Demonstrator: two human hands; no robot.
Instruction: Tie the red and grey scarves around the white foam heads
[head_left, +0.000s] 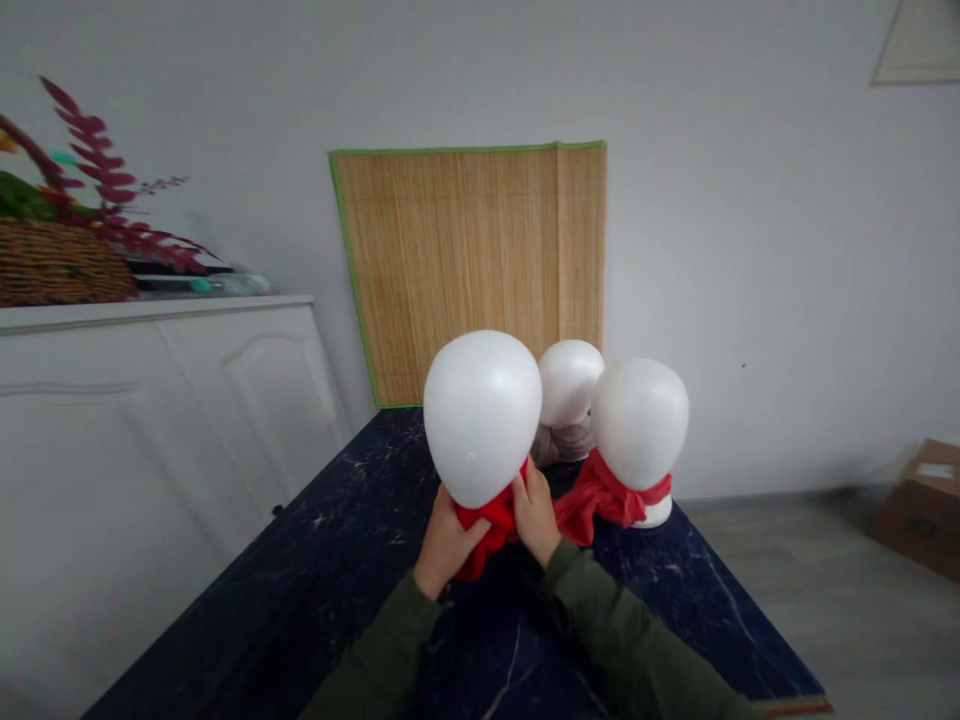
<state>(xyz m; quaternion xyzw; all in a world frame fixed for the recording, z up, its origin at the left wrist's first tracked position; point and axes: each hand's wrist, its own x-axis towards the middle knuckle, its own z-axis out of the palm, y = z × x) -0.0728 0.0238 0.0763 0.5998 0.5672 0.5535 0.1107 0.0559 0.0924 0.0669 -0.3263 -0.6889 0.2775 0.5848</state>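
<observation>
Your left hand [444, 543] and right hand [535, 510] pinch the red cloth [500, 515] below the nearest white head form [484, 415] over the dark table [352, 560]; arranging it seems the step, and the next move probably calls for gentle, even pulling.

At centre the head form [484, 415] is white and its cloth [499, 522] bright red, the sleeves [390, 650] at bottom dark green, the tabletop [337, 560] navy with white veins, and the upper-centre mat [465, 250] striped tan, edged green.
</observation>
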